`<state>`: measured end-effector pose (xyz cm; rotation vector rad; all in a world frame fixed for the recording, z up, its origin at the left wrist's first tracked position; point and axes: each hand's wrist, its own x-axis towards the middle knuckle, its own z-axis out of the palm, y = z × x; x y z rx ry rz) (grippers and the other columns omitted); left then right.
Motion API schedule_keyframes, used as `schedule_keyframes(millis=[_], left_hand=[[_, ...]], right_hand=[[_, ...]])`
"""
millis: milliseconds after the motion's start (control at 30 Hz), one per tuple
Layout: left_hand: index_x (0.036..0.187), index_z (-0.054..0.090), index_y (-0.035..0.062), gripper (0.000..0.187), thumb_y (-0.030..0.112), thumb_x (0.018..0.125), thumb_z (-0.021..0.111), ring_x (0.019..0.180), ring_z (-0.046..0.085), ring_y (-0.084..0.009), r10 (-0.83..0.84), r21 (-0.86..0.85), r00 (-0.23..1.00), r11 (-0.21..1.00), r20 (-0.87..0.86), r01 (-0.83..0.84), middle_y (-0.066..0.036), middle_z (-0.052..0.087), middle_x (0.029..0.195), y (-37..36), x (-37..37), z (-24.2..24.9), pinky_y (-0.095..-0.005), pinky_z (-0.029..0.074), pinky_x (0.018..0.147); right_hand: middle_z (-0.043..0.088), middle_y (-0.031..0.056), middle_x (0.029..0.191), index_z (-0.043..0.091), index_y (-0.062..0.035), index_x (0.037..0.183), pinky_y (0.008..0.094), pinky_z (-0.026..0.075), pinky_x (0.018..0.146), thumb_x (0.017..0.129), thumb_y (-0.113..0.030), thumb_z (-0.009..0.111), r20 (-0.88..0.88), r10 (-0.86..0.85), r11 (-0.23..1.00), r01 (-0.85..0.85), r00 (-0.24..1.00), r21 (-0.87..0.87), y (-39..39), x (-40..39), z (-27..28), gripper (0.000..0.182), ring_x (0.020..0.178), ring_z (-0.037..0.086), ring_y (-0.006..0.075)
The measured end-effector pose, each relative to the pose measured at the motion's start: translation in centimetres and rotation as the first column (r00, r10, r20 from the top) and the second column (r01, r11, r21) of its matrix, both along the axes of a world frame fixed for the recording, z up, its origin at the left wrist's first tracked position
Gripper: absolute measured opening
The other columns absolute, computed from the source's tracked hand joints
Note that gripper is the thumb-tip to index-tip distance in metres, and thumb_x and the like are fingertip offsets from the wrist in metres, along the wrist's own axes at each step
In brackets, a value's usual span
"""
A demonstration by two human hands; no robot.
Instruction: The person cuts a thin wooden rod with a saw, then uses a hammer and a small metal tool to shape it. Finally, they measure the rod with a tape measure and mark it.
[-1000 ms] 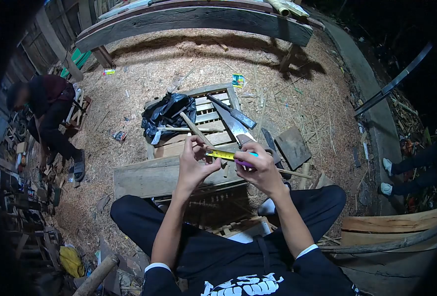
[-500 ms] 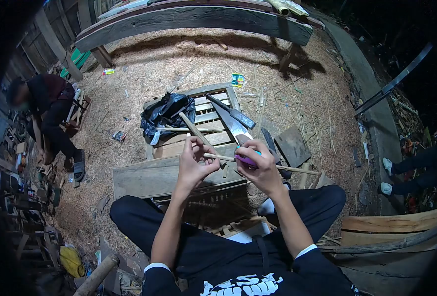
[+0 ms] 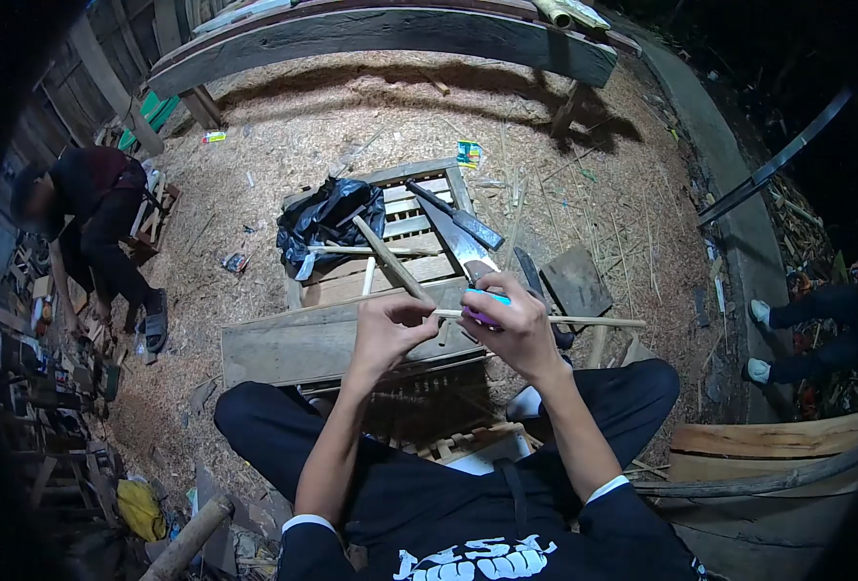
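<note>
A thin pale stick (image 3: 598,321) runs roughly level between my hands and sticks out to the right. Its left end is pinched in the fingers of my left hand (image 3: 390,334). Closed around a small purple and turquoise tool (image 3: 480,314), my right hand (image 3: 514,327) holds it against the stick; the tool's kind is hard to make out. Below my hands lies a wooden board (image 3: 284,351) on a low stand. Beyond it are a thick wooden rod (image 3: 390,259), a saw (image 3: 451,235) with a dark handle, and a black plastic bag (image 3: 327,228) on a slatted wooden frame (image 3: 405,175).
A wooden beam bench (image 3: 381,44) spans the far side. On the left another person (image 3: 100,213) bends over scattered wood; another person's legs (image 3: 816,339) show at right. Planks (image 3: 778,441) lie near my right knee, and wood shavings cover the ground.
My left hand's fingers have closed in on the stick's end. The stick has shifted slightly right, its far end reaching further out. The person at left has moved their arms.
</note>
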<state>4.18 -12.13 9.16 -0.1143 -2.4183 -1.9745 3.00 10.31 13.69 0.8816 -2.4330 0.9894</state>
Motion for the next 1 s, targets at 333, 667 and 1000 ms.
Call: schedule_keyframes(millis=[333, 667, 1000], left_hand=[[0.096, 0.080, -0.0036, 0.017, 0.004, 0.081, 0.086, 0.076, 0.073, -0.0104, -0.006, 0.160, 0.997, 0.987, 0.080, -0.007, -0.008, 0.079, 0.085, 1.0, 0.5, 0.1, -0.0251, 0.059, 0.072], [0.093, 0.080, -0.0027, 0.014, 0.001, 0.081, 0.085, 0.076, 0.071, -0.0088, -0.018, 0.210, 0.989, 0.978, 0.148, -0.014, -0.007, 0.078, 0.085, 1.5, 0.8, 0.5, -0.0239, 0.057, 0.071], [0.092, 0.079, -0.0033, 0.013, 0.001, 0.080, 0.084, 0.075, 0.069, -0.0081, -0.047, 0.244, 0.978, 0.970, 0.203, -0.004, -0.006, 0.077, 0.082, 1.2, 0.3, 0.0, -0.0231, 0.055, 0.071]], right_hand=[[0.066, 0.0114, 0.106, 0.072, -0.0142, 0.109, 0.0414, 0.059, 0.076, 0.077, -0.007, 0.085, -0.092, 0.070, 0.998, -0.070, 0.993, 0.002, 1.1, -0.1, -0.6, 0.035, 0.093, 0.070, 0.0308], [0.068, 0.0101, 0.104, 0.073, -0.0161, 0.106, 0.0386, 0.058, 0.070, 0.075, -0.007, 0.083, -0.200, 0.146, 0.987, -0.129, 0.969, 0.094, 1.7, -0.3, -0.3, 0.034, 0.089, 0.070, 0.0274], [0.068, 0.0081, 0.100, 0.075, -0.0149, 0.098, 0.0364, 0.058, 0.068, 0.075, -0.008, 0.079, -0.252, 0.206, 0.971, -0.165, 0.945, 0.172, 1.9, -0.3, -1.0, 0.024, 0.083, 0.071, 0.0262]])
